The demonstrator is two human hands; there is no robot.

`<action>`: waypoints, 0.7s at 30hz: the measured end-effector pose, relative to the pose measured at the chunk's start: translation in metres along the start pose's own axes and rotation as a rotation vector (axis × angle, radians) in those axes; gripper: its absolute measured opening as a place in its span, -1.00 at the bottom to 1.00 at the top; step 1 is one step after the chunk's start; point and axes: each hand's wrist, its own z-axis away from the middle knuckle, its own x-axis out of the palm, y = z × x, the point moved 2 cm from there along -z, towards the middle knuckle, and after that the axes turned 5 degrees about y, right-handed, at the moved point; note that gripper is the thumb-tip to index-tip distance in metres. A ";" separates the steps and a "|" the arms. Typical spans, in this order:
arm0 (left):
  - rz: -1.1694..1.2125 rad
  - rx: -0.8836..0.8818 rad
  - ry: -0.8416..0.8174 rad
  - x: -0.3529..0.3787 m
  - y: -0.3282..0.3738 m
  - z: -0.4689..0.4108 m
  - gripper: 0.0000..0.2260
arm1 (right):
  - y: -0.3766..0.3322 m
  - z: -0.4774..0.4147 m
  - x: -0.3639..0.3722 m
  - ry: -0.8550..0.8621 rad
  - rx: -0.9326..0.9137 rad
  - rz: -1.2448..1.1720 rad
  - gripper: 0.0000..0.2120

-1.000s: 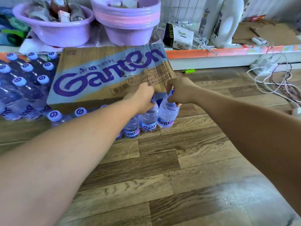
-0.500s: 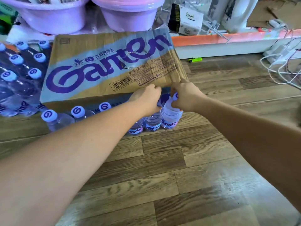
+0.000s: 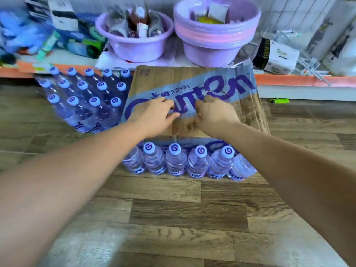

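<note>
Fingers [image 3: 167, 105] of my left hand [image 3: 154, 114] and right hand [image 3: 215, 114] curl on the Ganten cardboard sheet [image 3: 192, 79]; pinching or just pressing, I cannot tell. It lies atop the water bottles [image 3: 175, 160] on the floor [image 3: 188, 212], below a purple basin [image 3: 134, 49].

A brown cardboard sheet [image 3: 163, 78] carries a slanted pale blue band with large purple lettering. The bottles [image 3: 198, 162] in front of it are clear plastic with purple labels. Their caps [image 3: 174, 148] are white, each marked with a purple swirl. A second pack [image 3: 86, 105] shows the same colours. One basin [image 3: 134, 47] is lilac. The stacked basins [image 3: 215, 41] are lilac with pink rims between. The floor [image 3: 183, 218] is brown and grey wood-grain planks. A lighter [image 3: 279, 101] is bright green. The shelf edge [image 3: 300, 80] is orange.
</note>
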 end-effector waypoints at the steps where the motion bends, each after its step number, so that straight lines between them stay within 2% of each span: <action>1: -0.010 -0.064 0.012 -0.010 -0.024 0.005 -0.66 | -0.016 -0.010 0.001 -0.018 -0.034 -0.042 -0.72; 6: -0.070 -0.360 0.062 -0.048 -0.144 0.045 -0.77 | -0.095 -0.055 0.005 -0.112 -0.201 -0.139 -0.67; 11: -0.067 -0.550 0.021 -0.056 -0.242 0.077 -0.76 | -0.167 -0.113 0.018 -0.112 -0.233 -0.200 -0.66; 15: -0.064 -0.565 -0.012 -0.036 -0.306 0.080 -0.67 | -0.213 -0.150 0.046 -0.145 -0.223 -0.187 -0.65; 21: 0.026 -0.437 0.027 -0.002 -0.362 0.036 -0.54 | -0.228 -0.171 0.096 -0.311 -0.148 0.058 -0.55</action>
